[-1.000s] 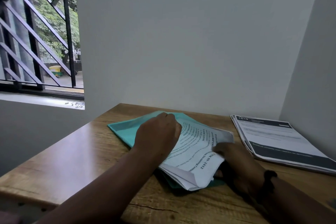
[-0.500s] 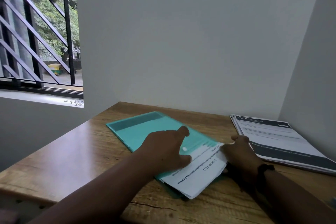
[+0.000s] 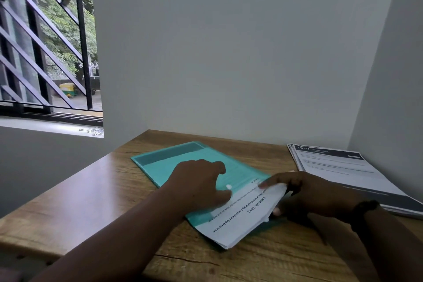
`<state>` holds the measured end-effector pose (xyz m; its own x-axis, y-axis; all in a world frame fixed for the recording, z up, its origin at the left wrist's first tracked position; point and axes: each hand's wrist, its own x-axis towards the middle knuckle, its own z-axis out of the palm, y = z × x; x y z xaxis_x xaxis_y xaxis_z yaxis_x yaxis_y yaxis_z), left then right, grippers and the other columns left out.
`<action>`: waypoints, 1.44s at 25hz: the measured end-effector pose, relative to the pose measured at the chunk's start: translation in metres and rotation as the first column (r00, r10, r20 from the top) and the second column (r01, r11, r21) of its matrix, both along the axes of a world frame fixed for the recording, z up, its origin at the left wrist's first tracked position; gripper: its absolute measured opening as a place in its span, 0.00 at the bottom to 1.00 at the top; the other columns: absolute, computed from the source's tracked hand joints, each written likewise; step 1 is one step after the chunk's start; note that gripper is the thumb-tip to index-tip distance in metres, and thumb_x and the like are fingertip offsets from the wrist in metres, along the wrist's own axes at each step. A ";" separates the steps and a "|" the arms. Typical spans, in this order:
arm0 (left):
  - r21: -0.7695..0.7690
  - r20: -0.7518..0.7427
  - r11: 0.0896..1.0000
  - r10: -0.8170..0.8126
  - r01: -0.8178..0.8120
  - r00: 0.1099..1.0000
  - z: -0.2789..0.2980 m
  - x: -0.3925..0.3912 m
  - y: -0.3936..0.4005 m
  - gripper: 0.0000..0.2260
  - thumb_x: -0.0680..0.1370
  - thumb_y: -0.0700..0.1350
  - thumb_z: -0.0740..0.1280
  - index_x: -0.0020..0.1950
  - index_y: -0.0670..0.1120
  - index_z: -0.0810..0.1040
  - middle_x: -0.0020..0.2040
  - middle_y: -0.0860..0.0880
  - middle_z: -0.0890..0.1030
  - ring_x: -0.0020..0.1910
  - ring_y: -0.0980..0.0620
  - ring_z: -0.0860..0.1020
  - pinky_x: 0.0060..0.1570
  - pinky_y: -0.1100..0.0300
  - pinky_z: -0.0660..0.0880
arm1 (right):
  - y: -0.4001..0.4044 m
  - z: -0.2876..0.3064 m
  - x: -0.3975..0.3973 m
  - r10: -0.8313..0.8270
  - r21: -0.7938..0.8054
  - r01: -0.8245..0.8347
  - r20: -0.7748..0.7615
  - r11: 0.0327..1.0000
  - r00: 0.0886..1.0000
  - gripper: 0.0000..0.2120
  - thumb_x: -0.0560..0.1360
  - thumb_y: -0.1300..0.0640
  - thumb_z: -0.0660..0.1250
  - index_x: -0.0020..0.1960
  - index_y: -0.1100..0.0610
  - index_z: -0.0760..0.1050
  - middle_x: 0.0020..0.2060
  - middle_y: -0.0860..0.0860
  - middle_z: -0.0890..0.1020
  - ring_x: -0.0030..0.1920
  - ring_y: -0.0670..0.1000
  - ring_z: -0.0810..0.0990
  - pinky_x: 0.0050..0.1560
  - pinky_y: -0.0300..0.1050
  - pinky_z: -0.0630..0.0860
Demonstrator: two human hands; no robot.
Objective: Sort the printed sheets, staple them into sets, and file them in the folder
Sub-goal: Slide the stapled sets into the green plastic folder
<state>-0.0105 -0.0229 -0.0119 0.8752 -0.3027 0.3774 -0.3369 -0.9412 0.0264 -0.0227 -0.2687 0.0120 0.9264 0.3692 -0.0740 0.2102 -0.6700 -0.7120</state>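
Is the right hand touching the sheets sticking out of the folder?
Touching. The head view shows the right hand pinching the sheets' edge, fingers above and thumb below.

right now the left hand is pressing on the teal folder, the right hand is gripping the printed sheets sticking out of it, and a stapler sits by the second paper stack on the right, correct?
Not quite: the head view shows no stapler. The left hand rests on the teal folder, the right hand grips the printed sheets sticking out of it, and the second paper stack lies alone at the right.
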 end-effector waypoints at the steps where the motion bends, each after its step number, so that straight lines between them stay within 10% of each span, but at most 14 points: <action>1: 0.002 -0.033 1.000 0.001 -0.001 0.999 0.001 0.000 0.000 0.28 0.71 0.70 0.62 0.67 0.58 0.69 0.60 0.57 0.78 0.57 0.53 0.76 0.54 0.56 0.71 | 0.000 -0.003 0.003 -0.010 0.001 0.010 0.023 1.000 1.000 0.23 0.57 0.55 0.82 0.49 0.39 0.83 0.50 0.45 0.85 0.48 0.44 0.83 0.53 0.43 0.80; 5: 0.050 -0.065 0.998 0.030 -0.027 0.997 0.001 -0.002 -0.001 0.27 0.71 0.68 0.63 0.66 0.57 0.72 0.61 0.57 0.78 0.58 0.53 0.76 0.56 0.56 0.70 | 0.003 -0.007 0.002 0.017 0.059 -0.020 0.053 0.998 0.998 0.15 0.63 0.62 0.79 0.46 0.47 0.86 0.44 0.46 0.86 0.47 0.50 0.85 0.53 0.50 0.81; 8: 0.166 0.049 0.986 -0.005 -0.003 0.999 0.000 -0.006 -0.006 0.19 0.74 0.61 0.61 0.58 0.52 0.79 0.49 0.52 0.81 0.46 0.51 0.78 0.48 0.58 0.74 | 0.008 -0.013 0.004 0.039 -0.046 -0.024 0.345 0.999 0.938 0.10 0.69 0.56 0.76 0.42 0.41 0.84 0.32 0.32 0.82 0.36 0.35 0.81 0.43 0.32 0.77; 12: 0.253 0.098 0.967 -0.001 -0.024 0.995 0.003 -0.009 -0.009 0.13 0.76 0.52 0.60 0.37 0.45 0.72 0.31 0.51 0.70 0.28 0.54 0.66 0.34 0.61 0.64 | 0.021 -0.023 0.004 0.270 -0.425 0.124 0.746 0.896 0.609 0.12 0.70 0.36 0.63 0.44 0.38 0.83 0.30 0.37 0.82 0.28 0.41 0.80 0.27 0.30 0.68; 19: 0.200 0.117 0.976 0.062 -0.085 0.991 0.006 -0.008 -0.007 0.16 0.78 0.49 0.58 0.31 0.46 0.61 0.30 0.50 0.66 0.27 0.53 0.63 0.34 0.60 0.65 | 0.039 -0.031 0.007 0.444 -0.577 0.170 0.756 0.799 0.482 0.14 0.66 0.39 0.61 0.41 0.43 0.82 0.30 0.42 0.78 0.29 0.44 0.79 0.23 0.37 0.66; 31: 0.235 0.167 0.969 0.038 -0.077 0.985 0.007 -0.005 -0.004 0.13 0.80 0.48 0.55 0.38 0.45 0.67 0.30 0.50 0.63 0.32 0.49 0.67 0.33 0.58 0.61 | 0.072 -0.011 0.028 0.516 -0.699 0.012 0.540 0.715 0.665 0.13 0.77 0.51 0.62 0.60 0.46 0.79 0.51 0.48 0.83 0.51 0.52 0.81 0.47 0.44 0.75; 36: 0.243 0.163 0.967 0.042 -0.082 0.986 0.003 0.001 0.000 0.17 0.80 0.48 0.55 0.32 0.46 0.60 0.30 0.50 0.63 0.27 0.53 0.60 0.28 0.60 0.55 | 0.071 -0.022 0.045 0.081 -0.232 0.015 0.396 0.973 0.915 0.09 0.68 0.48 0.74 0.48 0.41 0.84 0.40 0.43 0.85 0.42 0.42 0.82 0.49 0.44 0.78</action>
<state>-0.0092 -0.0231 -0.0092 0.8321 -0.3509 0.4295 -0.2591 -0.9307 -0.2583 0.0225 -0.1976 -0.0099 0.8827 0.4177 0.2154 0.4699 -0.7900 -0.3938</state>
